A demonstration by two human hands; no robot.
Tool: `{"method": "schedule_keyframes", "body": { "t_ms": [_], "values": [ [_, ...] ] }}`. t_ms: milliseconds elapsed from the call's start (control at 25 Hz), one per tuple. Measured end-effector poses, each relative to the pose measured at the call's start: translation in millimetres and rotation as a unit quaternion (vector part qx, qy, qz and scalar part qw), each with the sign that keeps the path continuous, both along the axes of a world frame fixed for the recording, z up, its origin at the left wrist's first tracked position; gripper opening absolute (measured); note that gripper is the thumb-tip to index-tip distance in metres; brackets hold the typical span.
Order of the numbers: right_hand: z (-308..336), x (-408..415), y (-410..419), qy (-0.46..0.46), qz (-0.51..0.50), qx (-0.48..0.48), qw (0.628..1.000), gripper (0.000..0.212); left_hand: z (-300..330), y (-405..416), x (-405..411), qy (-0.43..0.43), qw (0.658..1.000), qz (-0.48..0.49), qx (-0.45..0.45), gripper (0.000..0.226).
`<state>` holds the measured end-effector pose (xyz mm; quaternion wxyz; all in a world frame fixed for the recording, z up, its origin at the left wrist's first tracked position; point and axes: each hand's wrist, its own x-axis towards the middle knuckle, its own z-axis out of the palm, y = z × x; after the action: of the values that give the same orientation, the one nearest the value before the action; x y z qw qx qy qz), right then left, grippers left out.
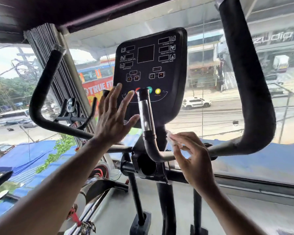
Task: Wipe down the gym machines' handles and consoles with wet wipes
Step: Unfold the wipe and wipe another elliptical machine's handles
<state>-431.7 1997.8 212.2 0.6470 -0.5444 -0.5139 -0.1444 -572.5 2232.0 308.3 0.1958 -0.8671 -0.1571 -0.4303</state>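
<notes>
A black console [149, 65] with dark displays and coloured round buttons stands in front of me at the centre. My left hand [115, 116] is raised before its lower left corner, fingers spread and straight. Just right of that hand rises a short inner handle [145, 114] with a metal sensor strip. My right hand [192, 155] pinches a white wet wipe [172, 139] between thumb and fingertips, right beside the bend at the handle's base. Two long padded handlebars curve up on the left [41, 92] and right [249, 92].
A large window fills the view behind the machine, with a street outside. A striped blind [58, 73] hangs at the left. Another exercise bike [75, 114] stands at the left, and the machine's posts [166, 209] drop to the floor below.
</notes>
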Motion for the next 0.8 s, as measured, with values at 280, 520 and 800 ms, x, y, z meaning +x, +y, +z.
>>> {"method": "schedule_keyframes", "body": {
  "t_ms": [280, 520, 800],
  "values": [
    [-4, -4, 12, 0.049, 0.042, -0.034, 0.997, 0.03, 50, -7, 58, 0.192, 0.964, -0.096, 0.156, 0.056],
    [-9, -19, 43, 0.08, 0.022, -0.047, 0.995, 0.018, 39, 6, 68, 0.126, 0.966, -0.192, 0.119, 0.046],
    [-22, -28, 43, 0.021, -0.004, -0.024, 0.999, 0.015, 18, -5, 66, 0.098, 0.977, -0.166, 0.089, 0.053]
  ]
}}
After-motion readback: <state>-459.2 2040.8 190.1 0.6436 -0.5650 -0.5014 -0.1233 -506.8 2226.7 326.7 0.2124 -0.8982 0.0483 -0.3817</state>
